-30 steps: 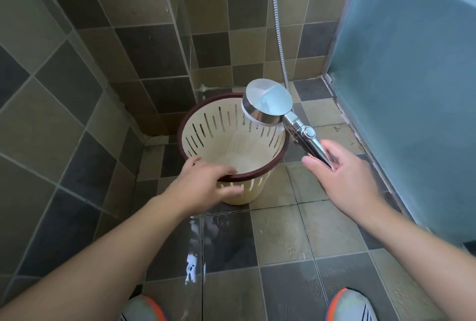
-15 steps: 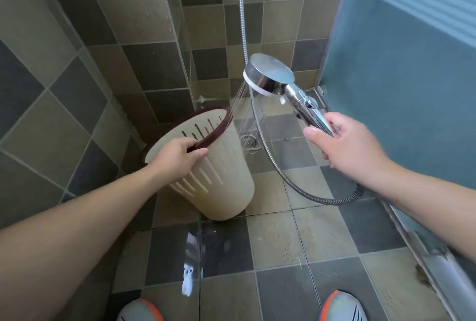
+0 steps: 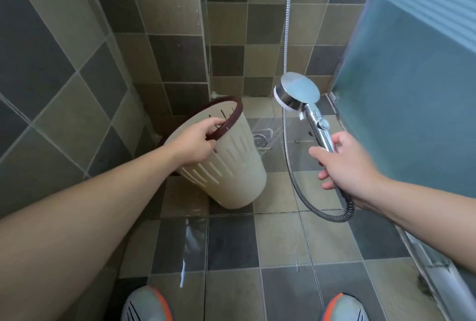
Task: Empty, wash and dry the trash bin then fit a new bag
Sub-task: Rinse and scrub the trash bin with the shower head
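A cream slotted trash bin (image 3: pixel 238 166) with a dark brown rim stands tilted on the wet tiled floor, its mouth turned towards the left wall. My left hand (image 3: pixel 194 144) grips the rim, fingers curled over the edge. My right hand (image 3: pixel 347 163) holds the chrome handle of a shower head (image 3: pixel 298 94), which hangs to the right of the bin and points down at the floor. A thin spray falls near the floor drain (image 3: pixel 260 139).
The metal shower hose (image 3: pixel 291 140) runs down the back wall and loops past my right wrist. A frosted glass door (image 3: pixel 412 89) closes off the right side. Tiled walls stand left and behind. My two shoes (image 3: pixel 146 305) are at the bottom edge.
The bin went from upright with the shower head over its mouth to tilted towards the left wall. The shower head has moved off to the right of the bin.
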